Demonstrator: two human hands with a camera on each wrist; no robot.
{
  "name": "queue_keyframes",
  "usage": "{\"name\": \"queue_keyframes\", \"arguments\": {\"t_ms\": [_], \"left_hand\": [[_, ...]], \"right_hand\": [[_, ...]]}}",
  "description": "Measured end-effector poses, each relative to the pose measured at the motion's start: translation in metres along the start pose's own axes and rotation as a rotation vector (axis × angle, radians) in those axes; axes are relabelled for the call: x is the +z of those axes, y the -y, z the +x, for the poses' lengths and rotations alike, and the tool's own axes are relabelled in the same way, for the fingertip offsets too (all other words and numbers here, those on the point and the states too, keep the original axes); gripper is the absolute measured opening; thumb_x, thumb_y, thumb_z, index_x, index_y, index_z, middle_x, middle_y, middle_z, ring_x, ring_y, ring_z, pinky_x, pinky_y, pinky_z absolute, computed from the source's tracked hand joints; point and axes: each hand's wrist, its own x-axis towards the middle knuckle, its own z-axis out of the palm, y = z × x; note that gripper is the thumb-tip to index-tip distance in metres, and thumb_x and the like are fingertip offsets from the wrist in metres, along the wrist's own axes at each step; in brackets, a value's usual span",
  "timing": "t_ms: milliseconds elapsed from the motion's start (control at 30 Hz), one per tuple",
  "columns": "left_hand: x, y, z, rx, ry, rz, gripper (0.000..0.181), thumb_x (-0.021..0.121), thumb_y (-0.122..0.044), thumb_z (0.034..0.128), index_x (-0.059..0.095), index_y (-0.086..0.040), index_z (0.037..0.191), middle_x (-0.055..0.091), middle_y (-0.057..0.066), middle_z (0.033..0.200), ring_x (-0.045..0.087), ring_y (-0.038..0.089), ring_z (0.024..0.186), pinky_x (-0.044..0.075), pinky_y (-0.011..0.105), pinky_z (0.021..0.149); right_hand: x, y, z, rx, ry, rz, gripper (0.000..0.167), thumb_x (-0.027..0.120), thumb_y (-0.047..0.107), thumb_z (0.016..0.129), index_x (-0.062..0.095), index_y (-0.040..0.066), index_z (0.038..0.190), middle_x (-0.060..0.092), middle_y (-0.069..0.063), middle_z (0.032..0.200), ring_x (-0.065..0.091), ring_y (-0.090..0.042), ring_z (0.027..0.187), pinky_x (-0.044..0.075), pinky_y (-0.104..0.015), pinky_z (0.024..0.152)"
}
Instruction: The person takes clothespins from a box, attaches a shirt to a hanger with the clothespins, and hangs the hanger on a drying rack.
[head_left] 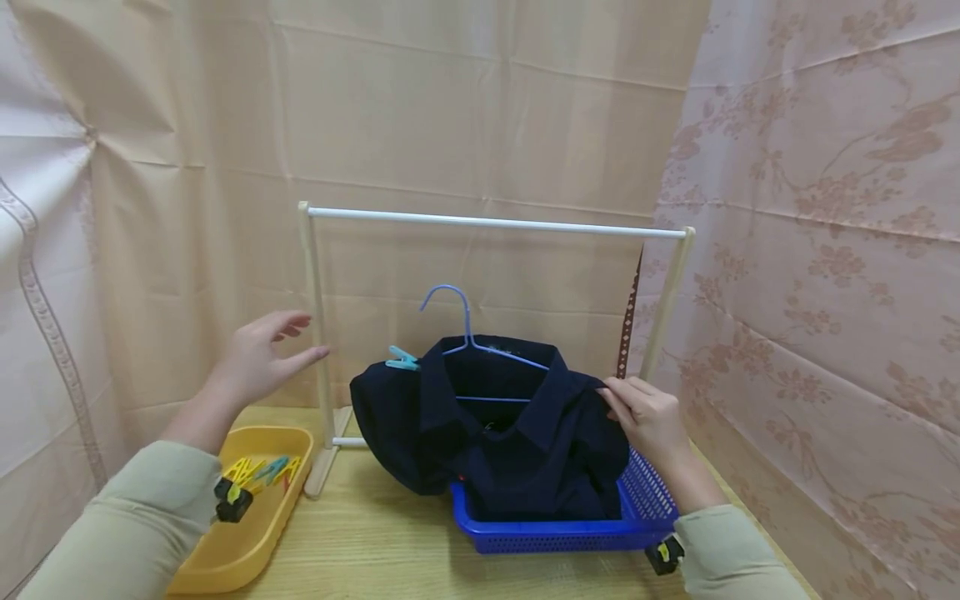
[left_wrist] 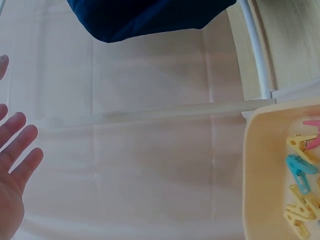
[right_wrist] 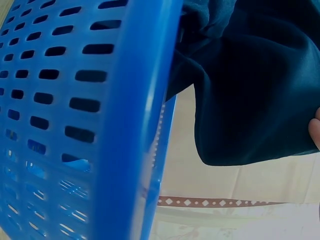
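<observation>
A dark navy collared shirt (head_left: 495,467) hangs on a blue wire hanger (head_left: 468,321), its lower part lying in the blue basket. One light-blue clothespin (head_left: 402,359) sits on the shirt's shoulder at the left. My right hand (head_left: 647,417) pinches the other shoulder of the shirt; in the right wrist view only fingertips (right_wrist: 315,131) show at the cloth's edge. My left hand (head_left: 258,354) is raised in the air beside the rack's left post, fingers spread and holding nothing. The left wrist view shows that hand (left_wrist: 15,170) apart from the shirt (left_wrist: 150,17).
A rack with a white rail (head_left: 495,222) stands behind the shirt. The blue perforated basket (head_left: 562,537) is on the wooden table (head_left: 360,542). A yellow tray (head_left: 247,550) at the left holds several clothespins (head_left: 262,469). Curtains enclose the back and sides.
</observation>
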Motion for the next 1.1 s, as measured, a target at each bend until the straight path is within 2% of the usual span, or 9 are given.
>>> {"name": "queue_keyframes", "arguments": {"t_ms": [233, 500, 767, 1100], "left_hand": [[0.002, 0.013, -0.008, -0.039, -0.03, -0.014, 0.066, 0.076, -0.041, 0.0919, 0.055, 0.0, 0.139, 0.06, 0.024, 0.133, 0.058, 0.044, 0.116, 0.048, 0.063, 0.093], [0.004, 0.036, -0.017, -0.105, -0.047, 0.001, 0.068, 0.075, -0.042, 0.0924, 0.054, 0.002, 0.139, 0.058, 0.027, 0.134, 0.056, 0.046, 0.115, 0.048, 0.064, 0.092], [0.006, 0.055, -0.028, -0.141, -0.077, 0.006, 0.065, 0.074, -0.04, 0.0943, 0.053, 0.005, 0.137, 0.056, 0.03, 0.132, 0.056, 0.047, 0.113, 0.046, 0.066, 0.092], [0.013, 0.067, -0.039, -0.181, -0.039, 0.048, 0.065, 0.073, -0.041, 0.0946, 0.054, 0.006, 0.134, 0.058, 0.031, 0.129, 0.057, 0.047, 0.111, 0.048, 0.065, 0.088]], "right_hand": [[0.001, -0.001, -0.002, -0.001, 0.0, -0.007, 0.04, 0.052, 0.036, 0.107, 0.074, 0.005, 0.093, 0.068, -0.003, 0.075, 0.064, -0.012, 0.055, 0.056, -0.034, 0.052], [0.0, -0.001, -0.002, -0.005, -0.007, 0.008, 0.04, 0.053, 0.036, 0.107, 0.074, 0.005, 0.094, 0.069, -0.004, 0.076, 0.064, -0.013, 0.055, 0.056, -0.033, 0.052], [0.0, -0.001, 0.0, -0.013, -0.023, 0.014, 0.038, 0.053, 0.035, 0.107, 0.075, 0.006, 0.095, 0.068, -0.002, 0.075, 0.064, -0.012, 0.054, 0.055, -0.033, 0.052], [0.0, -0.002, 0.001, -0.028, -0.05, 0.001, 0.038, 0.055, 0.034, 0.106, 0.076, 0.005, 0.094, 0.07, -0.005, 0.076, 0.064, -0.012, 0.054, 0.055, -0.035, 0.051]]}}
